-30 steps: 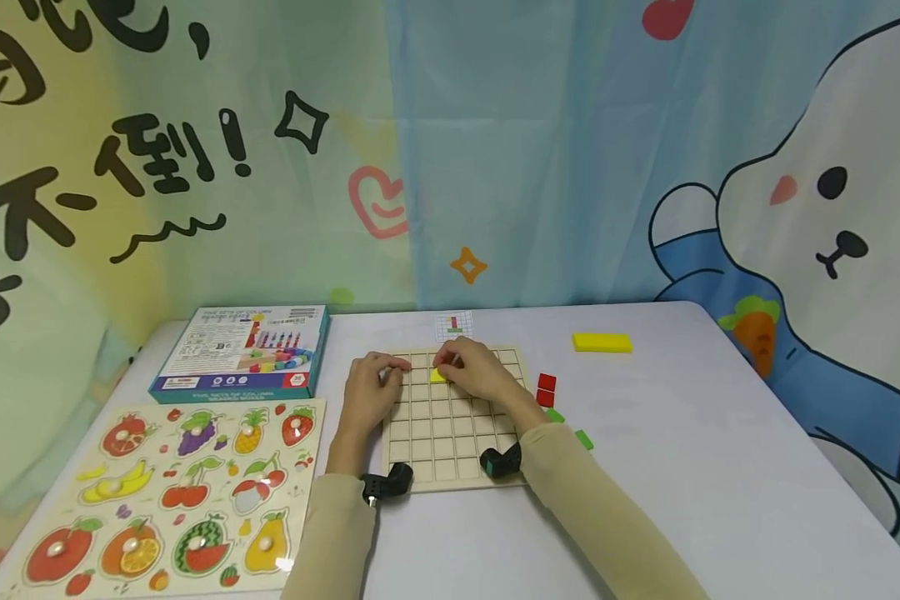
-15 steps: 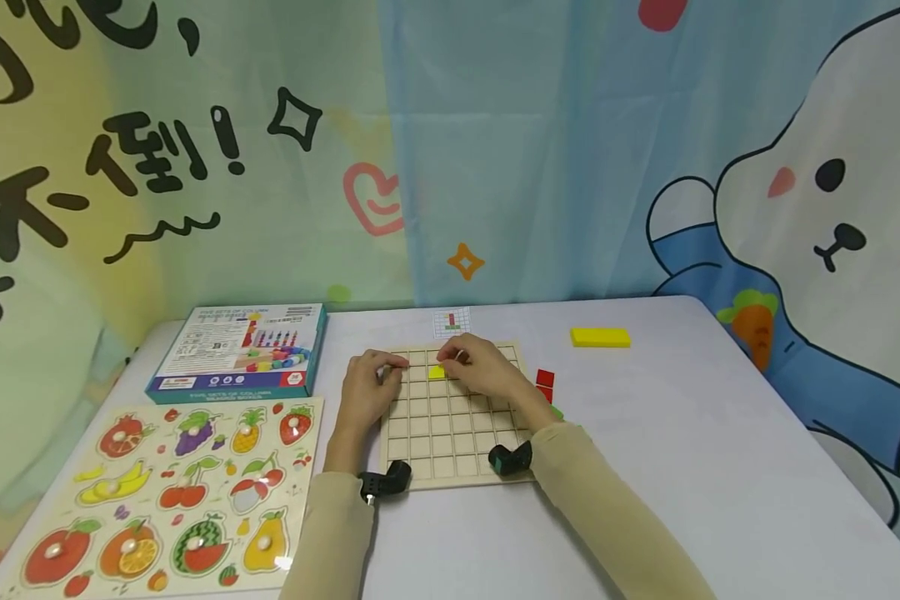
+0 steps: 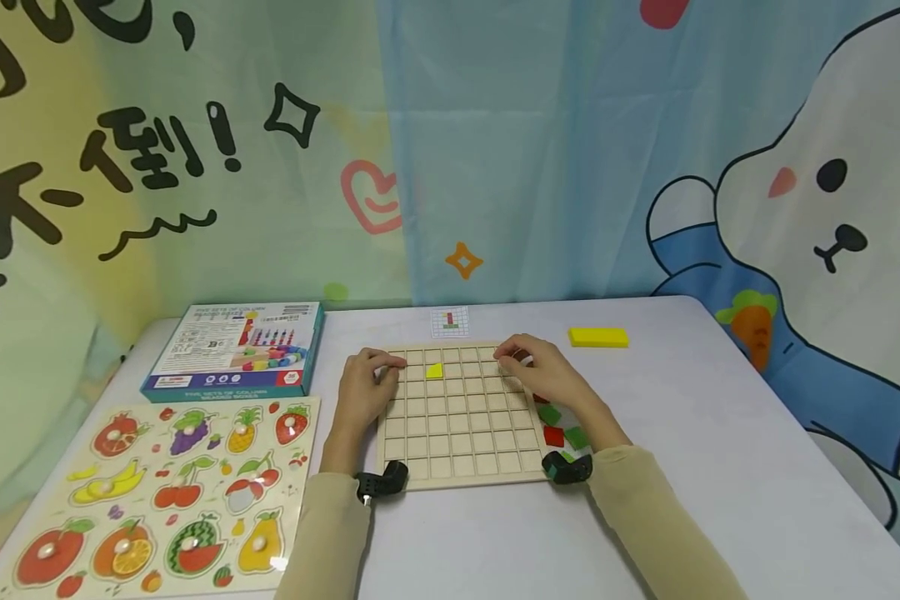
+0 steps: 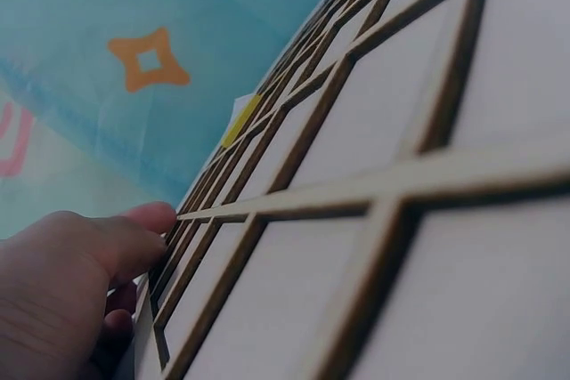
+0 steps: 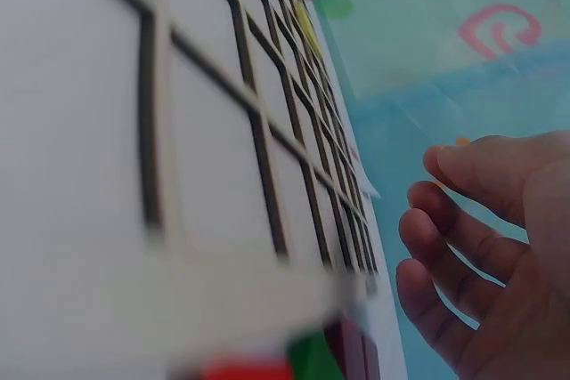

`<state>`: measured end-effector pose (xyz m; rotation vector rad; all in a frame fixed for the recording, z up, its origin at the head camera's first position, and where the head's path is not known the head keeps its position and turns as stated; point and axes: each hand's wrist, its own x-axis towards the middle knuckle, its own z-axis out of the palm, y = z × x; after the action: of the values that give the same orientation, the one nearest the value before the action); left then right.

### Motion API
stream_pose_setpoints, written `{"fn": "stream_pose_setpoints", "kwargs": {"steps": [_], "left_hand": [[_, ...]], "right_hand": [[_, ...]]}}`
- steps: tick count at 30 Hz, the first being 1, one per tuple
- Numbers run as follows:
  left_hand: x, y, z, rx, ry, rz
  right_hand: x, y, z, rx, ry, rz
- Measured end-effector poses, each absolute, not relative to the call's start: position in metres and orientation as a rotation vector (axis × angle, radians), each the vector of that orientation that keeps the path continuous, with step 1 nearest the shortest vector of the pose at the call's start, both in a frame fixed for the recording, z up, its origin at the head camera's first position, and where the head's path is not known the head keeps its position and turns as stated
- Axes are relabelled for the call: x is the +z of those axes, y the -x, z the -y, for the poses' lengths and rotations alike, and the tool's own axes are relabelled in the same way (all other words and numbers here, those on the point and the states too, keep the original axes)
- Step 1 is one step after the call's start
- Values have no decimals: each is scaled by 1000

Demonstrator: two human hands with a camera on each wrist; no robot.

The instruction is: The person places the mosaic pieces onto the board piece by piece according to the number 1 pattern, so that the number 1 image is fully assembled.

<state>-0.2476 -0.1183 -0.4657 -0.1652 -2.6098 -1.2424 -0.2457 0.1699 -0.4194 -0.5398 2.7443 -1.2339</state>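
A wooden grid board (image 3: 461, 425) lies flat at the middle of the table. One yellow square tile (image 3: 434, 372) sits in a cell near its far left; in the left wrist view this yellow tile (image 4: 241, 122) appears foreshortened. My left hand (image 3: 363, 387) grips the board's left edge close to the far corner, fingertips right at the rim. Over the far right part of the board is my right hand (image 3: 543, 367), its fingers loosely bent. The right wrist view shows that right hand (image 5: 490, 246) with nothing between thumb and fingers.
Red tiles (image 3: 553, 437) and green tiles (image 3: 576, 437) lie right of the board, partly behind the right forearm. A printed grid card (image 3: 450, 322) lies beyond it. A yellow bar (image 3: 598, 337) is at back right; a box (image 3: 232, 350) and fruit puzzle (image 3: 165, 500) are left.
My right hand has let go of the yellow tile and moved right, from above it to the board's far right. The left hand stays at the left edge.
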Motion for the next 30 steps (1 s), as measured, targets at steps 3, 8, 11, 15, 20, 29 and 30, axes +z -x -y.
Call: {"fn": "stream_pose_setpoints", "kwargs": {"steps": [3, 8, 11, 15, 20, 29, 30], "left_hand": [[-466, 248, 118, -1242, 164, 2604], [-467, 247, 118, -1244, 168, 2587], [-467, 247, 117, -1238, 169, 2583], [-466, 246, 118, -1228, 157, 2601], [-463, 246, 119, -1232, 144, 2608], [-464, 244, 117, -1266, 135, 2615], [-464, 244, 117, -1270, 135, 2616]], "right_hand": [[-419, 241, -184, -1230, 477, -2761], [-421, 237, -203, -1200, 363, -2792], [-422, 235, -210, -1182, 339, -2811], [-425, 233, -216, -1154, 362, -2827], [-429, 230, -222, -1085, 371, -2876], [-436, 228, -230, -1013, 380, -2897], [-437, 228, -231, -1013, 378, -2894]]}}
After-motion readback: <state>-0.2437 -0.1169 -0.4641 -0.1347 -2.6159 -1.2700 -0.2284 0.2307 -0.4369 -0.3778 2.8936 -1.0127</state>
